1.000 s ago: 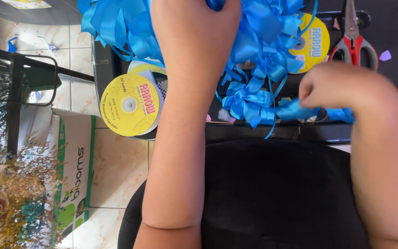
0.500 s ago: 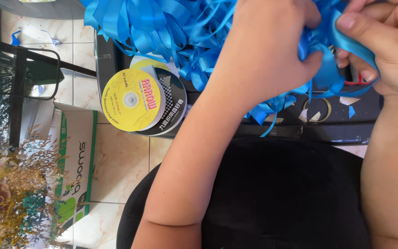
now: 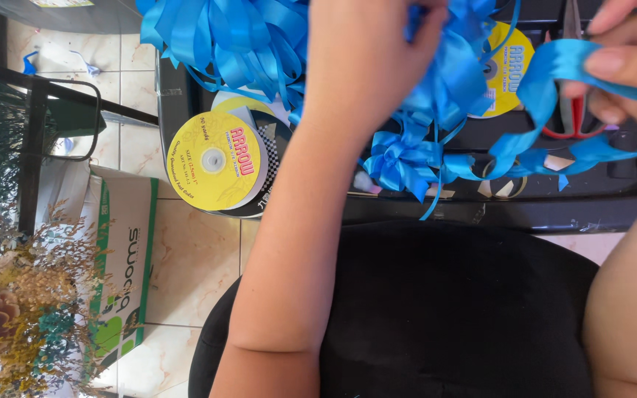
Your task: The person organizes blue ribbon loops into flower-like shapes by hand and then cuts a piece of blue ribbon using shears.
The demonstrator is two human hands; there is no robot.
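Your R hand is pinching the blue ribbon strip; strip is running down-left toward bow. L hand, nearer, is clamped on ribbon loops, just above bow.

Two yellow-faced ribbon spools, red-handled scissors, a green-and-white cardboard box, dried flowers.
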